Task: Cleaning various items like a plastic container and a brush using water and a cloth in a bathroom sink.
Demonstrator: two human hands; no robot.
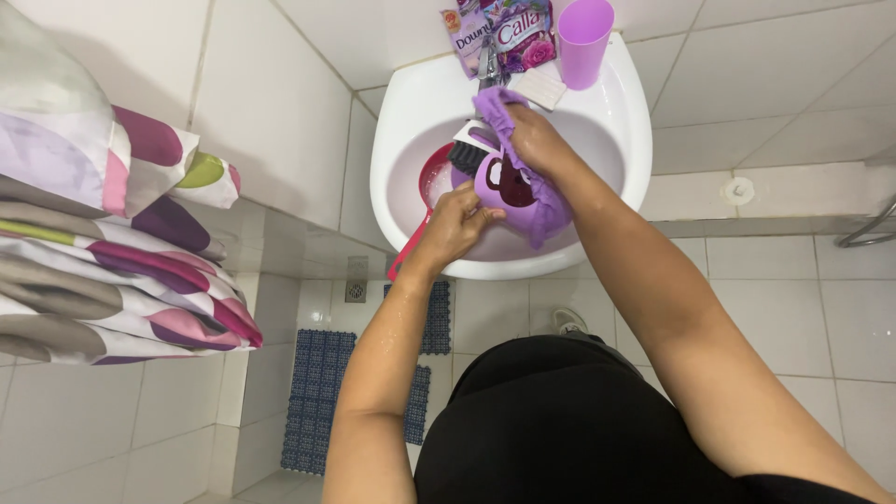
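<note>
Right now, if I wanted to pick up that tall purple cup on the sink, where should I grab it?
Probably around the middle of the purple cup, coming from the right. It stands upright on the sink rim with smooth, handle-free sides, and the packets crowd its left.

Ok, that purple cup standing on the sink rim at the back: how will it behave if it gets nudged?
The purple cup looks like thin plastic, so probably light and easily knocked. It stands tall and narrow on the sink rim, so it may tip. Once down, its round, tapered shape would likely roll in a curve.
</note>
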